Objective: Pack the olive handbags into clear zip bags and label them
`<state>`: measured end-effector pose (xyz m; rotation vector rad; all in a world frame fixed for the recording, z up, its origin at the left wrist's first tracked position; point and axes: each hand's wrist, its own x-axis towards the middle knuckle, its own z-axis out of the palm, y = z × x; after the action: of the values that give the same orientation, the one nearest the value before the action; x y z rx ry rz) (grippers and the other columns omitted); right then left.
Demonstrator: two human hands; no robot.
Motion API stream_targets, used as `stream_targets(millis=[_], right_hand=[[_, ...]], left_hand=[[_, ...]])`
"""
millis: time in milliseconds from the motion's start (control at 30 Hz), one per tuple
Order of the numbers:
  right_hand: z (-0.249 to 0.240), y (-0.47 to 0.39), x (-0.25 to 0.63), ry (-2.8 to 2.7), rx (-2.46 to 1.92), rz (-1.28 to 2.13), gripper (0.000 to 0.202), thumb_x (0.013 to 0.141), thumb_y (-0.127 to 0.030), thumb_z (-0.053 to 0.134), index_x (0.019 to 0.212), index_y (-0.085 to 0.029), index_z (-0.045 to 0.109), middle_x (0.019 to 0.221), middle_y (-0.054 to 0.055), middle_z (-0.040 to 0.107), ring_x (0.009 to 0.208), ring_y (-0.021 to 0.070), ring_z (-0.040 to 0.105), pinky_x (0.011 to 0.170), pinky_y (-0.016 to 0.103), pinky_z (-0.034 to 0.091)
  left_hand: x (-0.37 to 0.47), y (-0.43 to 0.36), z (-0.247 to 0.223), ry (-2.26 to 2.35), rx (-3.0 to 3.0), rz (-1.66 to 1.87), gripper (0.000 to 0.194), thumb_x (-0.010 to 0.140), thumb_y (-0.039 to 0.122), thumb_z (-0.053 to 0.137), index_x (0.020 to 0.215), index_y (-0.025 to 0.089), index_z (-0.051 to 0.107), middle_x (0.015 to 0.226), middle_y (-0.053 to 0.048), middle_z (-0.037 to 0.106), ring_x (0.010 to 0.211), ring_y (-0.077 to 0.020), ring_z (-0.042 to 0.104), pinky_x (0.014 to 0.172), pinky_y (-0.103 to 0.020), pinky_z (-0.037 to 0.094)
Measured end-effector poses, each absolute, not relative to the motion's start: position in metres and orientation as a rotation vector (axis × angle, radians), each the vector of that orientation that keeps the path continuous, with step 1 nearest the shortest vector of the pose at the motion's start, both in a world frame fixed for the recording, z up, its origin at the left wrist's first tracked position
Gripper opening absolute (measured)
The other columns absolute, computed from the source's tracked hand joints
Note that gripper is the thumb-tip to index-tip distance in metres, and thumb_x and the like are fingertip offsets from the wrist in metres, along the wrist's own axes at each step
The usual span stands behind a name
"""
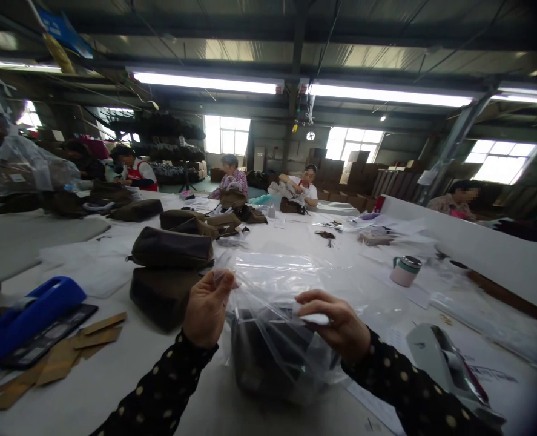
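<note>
A clear plastic bag [272, 272] lies over a dark bag [268, 351] on the white table in front of me. My left hand [209, 303] pinches the plastic at its upper left edge, thumb against fingers. On the right side, my right hand [336, 321] is closed around something small and white [316, 318] at the plastic; whether it also grips the plastic is unclear. The dark bag's shape shows only blurrily through the film.
Brown bags [171, 247] are stacked left of the plastic. A blue tape dispenser [36, 315] and cardboard pieces [63, 357] lie far left. At right stand a lidded mug [405, 270] and another dispenser [450, 363]. Several people work beyond the table [286, 239].
</note>
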<state>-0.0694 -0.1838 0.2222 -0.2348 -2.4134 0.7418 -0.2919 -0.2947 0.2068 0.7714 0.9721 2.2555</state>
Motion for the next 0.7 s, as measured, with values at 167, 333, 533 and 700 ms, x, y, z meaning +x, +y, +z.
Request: stream_targets(millis=[167,333,533,700], right_hand=[[0.244,-0.157,-0.076,-2.480,-0.442,1.427,0.034,0.082,-0.036,0.048,0.106,-0.015,0.058,0.095,0.008,0.066,0.085,0.0173,0.061,0.077,0.031,0.049],[0.267,-0.156,-0.097,-3.068,-0.661,1.206,0.033,0.059,-0.036,0.071,0.086,-0.017,0.067,0.066,-0.001,0.066,0.060,0.0143,0.060,0.056,0.023,0.045],[0.251,-0.176,-0.100,-2.872,-0.518,-0.367,0.018,0.079,-0.020,0.053,0.092,-0.016,0.065,0.076,0.007,0.068,0.069,0.0195,0.062,0.060,0.028,0.043],[0.255,-0.160,-0.093,-2.923,-0.506,0.038,0.025,0.078,-0.031,0.058,0.098,-0.018,0.064,0.077,0.005,0.068,0.066,0.0160,0.061,0.060,0.024,0.043]], left_hand=[[-0.292,-0.294,0.209,0.958,0.758,2.239,0.020,0.062,0.029,0.077,0.067,0.015,0.063,0.062,0.002,0.058,0.059,-0.0075,0.052,0.060,-0.018,0.044],[-0.288,-0.299,0.213,0.949,0.784,2.206,0.021,0.060,0.028,0.078,0.069,0.015,0.064,0.063,0.001,0.060,0.060,-0.0075,0.054,0.061,-0.016,0.045],[-0.296,-0.309,0.211,0.991,0.903,2.083,0.019,0.062,0.030,0.076,0.070,0.016,0.065,0.064,0.000,0.060,0.057,-0.0080,0.053,0.055,-0.016,0.043],[-0.328,-0.322,0.206,1.120,1.185,2.068,0.017,0.064,0.030,0.073,0.072,0.016,0.067,0.075,-0.006,0.061,0.071,-0.0168,0.056,0.064,-0.027,0.047]])
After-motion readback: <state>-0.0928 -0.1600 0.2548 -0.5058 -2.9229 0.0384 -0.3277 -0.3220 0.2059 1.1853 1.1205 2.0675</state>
